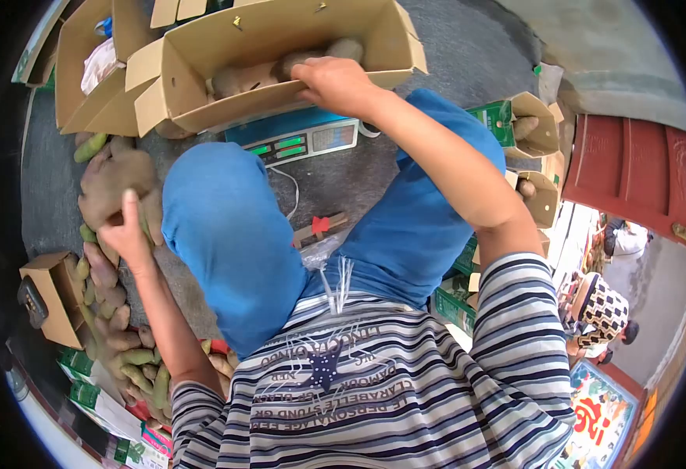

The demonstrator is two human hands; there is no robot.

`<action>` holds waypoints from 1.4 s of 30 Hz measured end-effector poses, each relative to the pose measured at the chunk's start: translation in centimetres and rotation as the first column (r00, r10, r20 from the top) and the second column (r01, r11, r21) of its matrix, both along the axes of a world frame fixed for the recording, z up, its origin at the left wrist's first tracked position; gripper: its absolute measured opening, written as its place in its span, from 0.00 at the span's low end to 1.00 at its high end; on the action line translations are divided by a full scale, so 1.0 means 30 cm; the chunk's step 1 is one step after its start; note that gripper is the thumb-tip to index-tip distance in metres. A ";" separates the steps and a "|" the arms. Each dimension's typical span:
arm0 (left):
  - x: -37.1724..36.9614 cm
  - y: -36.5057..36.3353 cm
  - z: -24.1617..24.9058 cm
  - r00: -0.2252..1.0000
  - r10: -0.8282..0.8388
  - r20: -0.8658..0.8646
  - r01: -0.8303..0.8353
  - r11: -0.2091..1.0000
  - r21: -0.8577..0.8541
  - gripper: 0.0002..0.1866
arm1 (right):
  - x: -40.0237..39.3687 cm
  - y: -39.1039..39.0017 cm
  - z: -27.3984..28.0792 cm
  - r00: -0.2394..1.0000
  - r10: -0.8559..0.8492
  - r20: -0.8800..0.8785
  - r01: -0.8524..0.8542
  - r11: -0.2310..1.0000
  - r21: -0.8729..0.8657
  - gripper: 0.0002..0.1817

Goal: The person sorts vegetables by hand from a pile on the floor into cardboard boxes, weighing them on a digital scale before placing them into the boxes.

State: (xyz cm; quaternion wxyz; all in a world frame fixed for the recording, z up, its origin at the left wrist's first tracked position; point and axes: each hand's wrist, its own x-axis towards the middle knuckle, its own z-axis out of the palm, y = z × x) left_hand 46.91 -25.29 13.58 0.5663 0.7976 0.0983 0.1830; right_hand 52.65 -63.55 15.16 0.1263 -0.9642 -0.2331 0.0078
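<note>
My left hand (128, 230) is at the left, thumb raised, its fingers curled at the lower side of a large brown tuber (124, 180), which looks blurred. Below it, more brown and green tubers (100, 266) lie in a long heap. My right hand (339, 82) grips the near rim of a long open cardboard box (202, 117), with the fingertips over the edge and the thumb outside. Several tubers (237, 80) lie inside the box. Under it is a scale (311, 141) with lit green displays.
Another open box (85, 102) stands at the upper left, and a smaller one (53, 301) at the left with a dark device on its side. Green and brown boxes (534, 129) line the right. Beyond them, a person in a patterned top (602, 309) is near a red door (632, 172).
</note>
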 end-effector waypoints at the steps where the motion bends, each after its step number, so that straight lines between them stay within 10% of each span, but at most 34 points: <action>1: 0.031 -0.062 0.094 0.995 -0.020 0.102 0.026 0.998 -0.054 0.25 | -0.001 -0.002 -0.001 1.000 -0.007 -0.004 0.007 1.000 -0.001 0.13; 5: 0.154 -0.372 0.365 0.830 -0.317 0.459 0.338 0.940 0.040 0.27 | 0.001 0.003 -0.014 1.000 -0.018 0.004 0.018 1.000 0.016 0.13; 10: 0.274 -0.507 0.338 0.762 -0.648 0.007 0.418 0.499 0.759 0.23 | -0.006 0.016 -0.008 1.000 -0.023 0.009 0.023 1.000 0.016 0.12; 17: 0.266 -0.186 0.061 0.918 -0.395 -0.028 0.391 0.892 0.228 0.19 | -0.003 0.039 -0.006 1.000 -0.028 0.012 0.028 1.000 0.002 0.14; 23: 0.091 0.204 -0.346 0.813 -0.376 -0.446 0.496 0.847 0.192 0.19 | -0.003 0.043 0.006 1.000 -0.018 -0.007 0.018 1.000 0.008 0.15; 31: -0.209 0.569 -1.003 0.793 -0.171 -0.585 0.435 0.831 0.347 0.28 | -0.011 0.029 0.003 0.998 -0.032 0.053 0.030 0.999 0.036 0.16; 34: -0.264 0.504 -0.885 0.680 -0.045 -0.732 0.534 0.714 0.453 0.36 | -0.008 0.027 0.018 0.999 -0.009 0.038 0.008 0.999 0.042 0.15; 42: -0.240 0.349 -0.698 0.696 0.439 -0.568 0.038 0.768 0.639 0.31 | -0.015 0.040 0.072 0.999 -0.041 -0.028 0.041 0.999 -0.007 0.12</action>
